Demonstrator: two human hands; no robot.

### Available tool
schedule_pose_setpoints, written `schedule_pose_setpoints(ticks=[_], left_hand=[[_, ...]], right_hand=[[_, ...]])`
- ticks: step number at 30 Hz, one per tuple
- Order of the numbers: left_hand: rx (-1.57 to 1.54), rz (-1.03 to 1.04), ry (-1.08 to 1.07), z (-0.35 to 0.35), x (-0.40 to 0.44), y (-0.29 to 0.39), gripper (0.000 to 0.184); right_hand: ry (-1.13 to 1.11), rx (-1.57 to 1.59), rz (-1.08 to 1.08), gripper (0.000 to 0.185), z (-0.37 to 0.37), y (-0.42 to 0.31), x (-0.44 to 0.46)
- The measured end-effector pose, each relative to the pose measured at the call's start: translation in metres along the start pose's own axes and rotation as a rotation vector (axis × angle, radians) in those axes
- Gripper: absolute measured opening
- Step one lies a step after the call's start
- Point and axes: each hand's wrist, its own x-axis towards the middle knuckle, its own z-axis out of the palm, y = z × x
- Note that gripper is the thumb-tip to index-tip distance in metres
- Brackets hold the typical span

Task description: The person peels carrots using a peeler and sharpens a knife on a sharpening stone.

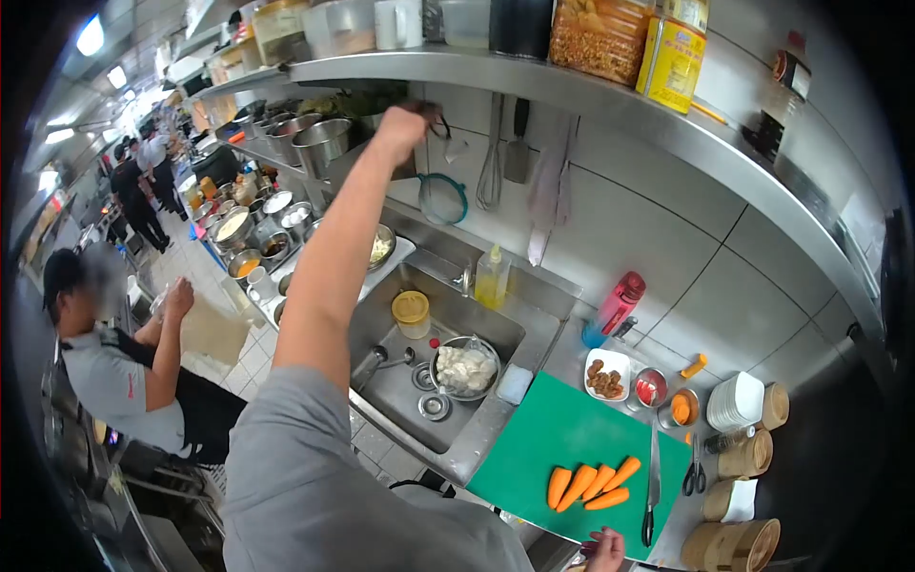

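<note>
My left hand (404, 132) is raised at the end of my outstretched arm, beside the wall hooks below the upper shelf. Its fingers are closed around a dark item, too blurred to name. Low in the view, my right hand (604, 550) hangs at the front edge of the green cutting board (548, 419), holding nothing, its fingers slightly apart. Several peeled carrots (577, 486) lie on the board, and a knife (654, 481) rests to their right. Near my left hand hang a blue-rimmed strainer (443, 198), a whisk (489, 167) and a spatula (517, 153).
Left of the board is a sink (381, 329) with a bowl of white food (465, 367). Scissors (694, 479), small bowls and stacked containers stand at the right. A metal shelf (429, 65) crosses overhead. A co-worker (133, 381) stands at the left.
</note>
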Motion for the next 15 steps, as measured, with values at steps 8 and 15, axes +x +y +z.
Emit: schedule_pose_setpoints(ticks=[8,15], left_hand=[[0.765,0.313,0.166,0.018,0.218,-0.120,0.029],[1.596,0.758,0.117,-0.003,0.330,-0.213,0.041]], right_hand=[[-0.127,-0.588,0.060,0.046,0.069,0.028,-0.074],[-0.032,-0.699,0.132,0.043,0.079,0.044,-0.141]])
